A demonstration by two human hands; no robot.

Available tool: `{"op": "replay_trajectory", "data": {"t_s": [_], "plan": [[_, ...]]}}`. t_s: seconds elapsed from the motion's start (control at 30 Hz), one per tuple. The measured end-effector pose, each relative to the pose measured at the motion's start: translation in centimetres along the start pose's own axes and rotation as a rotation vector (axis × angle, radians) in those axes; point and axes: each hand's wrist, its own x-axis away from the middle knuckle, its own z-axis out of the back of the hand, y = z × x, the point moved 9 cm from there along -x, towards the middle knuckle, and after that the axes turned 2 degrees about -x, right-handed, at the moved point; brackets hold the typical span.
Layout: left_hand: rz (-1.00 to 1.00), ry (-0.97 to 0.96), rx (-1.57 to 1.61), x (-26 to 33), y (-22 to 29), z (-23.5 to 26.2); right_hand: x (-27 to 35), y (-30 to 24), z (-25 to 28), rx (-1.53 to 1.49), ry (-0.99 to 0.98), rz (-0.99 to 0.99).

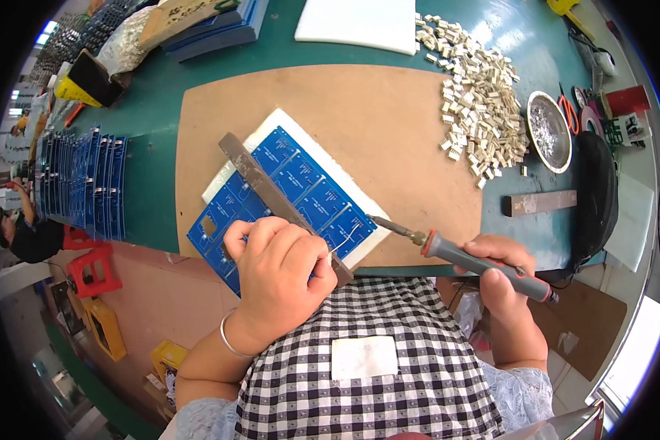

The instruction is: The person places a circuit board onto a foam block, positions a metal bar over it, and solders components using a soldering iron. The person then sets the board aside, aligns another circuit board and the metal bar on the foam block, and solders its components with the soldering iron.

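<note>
A blue circuit board panel lies aslant on a white foam pad, with a dark flat bar across it. My left hand is closed over the near end of the bar. Between its thumb and fingers a thin solder wire sticks out toward the board's right corner. In my right hand is a grey and red soldering iron, held like a pen. Its tip meets the board's right corner, close to the wire; whether tip and wire touch I cannot tell.
Under the pad is a brown board on the green table. Many white connectors are heaped at right, beside a metal bowl, another bar and a black case. Blue boards stand in a row at left.
</note>
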Motion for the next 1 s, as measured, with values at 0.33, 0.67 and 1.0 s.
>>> {"op": "replay_trajectory", "data": {"t_s": [0.33, 0.67, 1.0], "plan": [[-0.001, -0.028, 0.0, -0.1, 0.4, -0.5, 0.4, 1.1, 0.0, 0.007, -0.041, -0.083], [0.0, -0.045, -0.021, 0.0, 0.4, -0.7, 0.5, 1.2, -0.2, 0.008, -0.043, -0.09], [-0.001, -0.036, -0.053, -0.1, 0.4, -0.9, 0.3, 1.5, -0.3, -0.005, -0.039, -0.116]]}}
